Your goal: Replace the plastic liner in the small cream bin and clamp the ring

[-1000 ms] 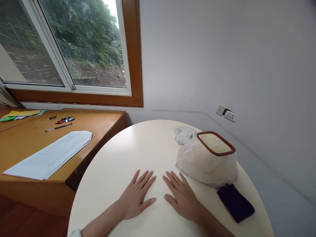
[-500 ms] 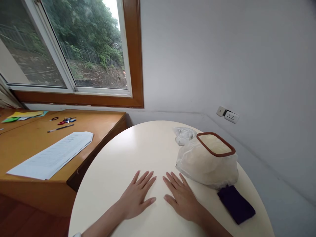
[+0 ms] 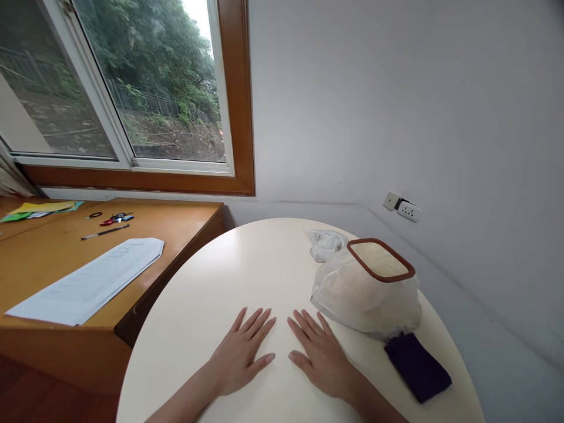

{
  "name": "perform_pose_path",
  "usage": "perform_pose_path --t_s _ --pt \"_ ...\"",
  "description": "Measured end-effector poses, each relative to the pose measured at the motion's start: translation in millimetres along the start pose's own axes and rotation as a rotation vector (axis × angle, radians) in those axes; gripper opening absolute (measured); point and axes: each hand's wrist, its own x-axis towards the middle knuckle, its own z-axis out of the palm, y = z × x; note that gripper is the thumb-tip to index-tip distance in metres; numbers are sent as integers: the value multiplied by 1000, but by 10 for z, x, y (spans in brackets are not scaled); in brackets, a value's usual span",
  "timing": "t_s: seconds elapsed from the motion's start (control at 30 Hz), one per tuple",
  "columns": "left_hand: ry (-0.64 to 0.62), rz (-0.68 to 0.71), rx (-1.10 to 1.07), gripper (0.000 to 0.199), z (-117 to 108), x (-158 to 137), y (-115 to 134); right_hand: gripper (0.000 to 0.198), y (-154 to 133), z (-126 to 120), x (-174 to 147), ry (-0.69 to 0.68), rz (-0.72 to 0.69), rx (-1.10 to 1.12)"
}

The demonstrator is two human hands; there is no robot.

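1. At the lower centre of the head view, see the left hand (image 3: 240,355) and right hand (image 3: 324,358) laid palm down on the pale round table (image 3: 247,264), fingers loosely spread, gripping nothing; probably flat like this for steady, relaxed support.
2. Right of centre, just beyond the right hand, note the plump translucent bag (image 3: 361,302) on the table, seemingly not touched; perhaps set to that side to sit within easy reach.
3. Atop that bag, find the brown rounded frame (image 3: 388,279), tilted, apparently propped by the soft bulge beneath; hard to tell whether loose or attached.
4. At lower right, see the dark purple cloth (image 3: 418,368) lying against the bag's near end, likely folded for compactness.
5. Behind the bag, note the crumpled plastic (image 3: 326,245), probably pushed back as wrapping.
6. At left, see papers (image 3: 92,282) lying flat on the wooden desk (image 3: 176,214), well apart from both hands.
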Motion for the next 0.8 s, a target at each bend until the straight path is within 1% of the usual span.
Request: perform_pose_path --t_s 0.17,0.5,0.8 --pt "39 2 19 61 17 -1 -6 56 3 -15 -8 -5 0 26" --pt "11 8 -12 62 21 1 -15 55 -48 -89 -21 -23 29 89" --pt "16 4 -20 60 -1 2 -40 56 2 -34 -1 11 -6 87"
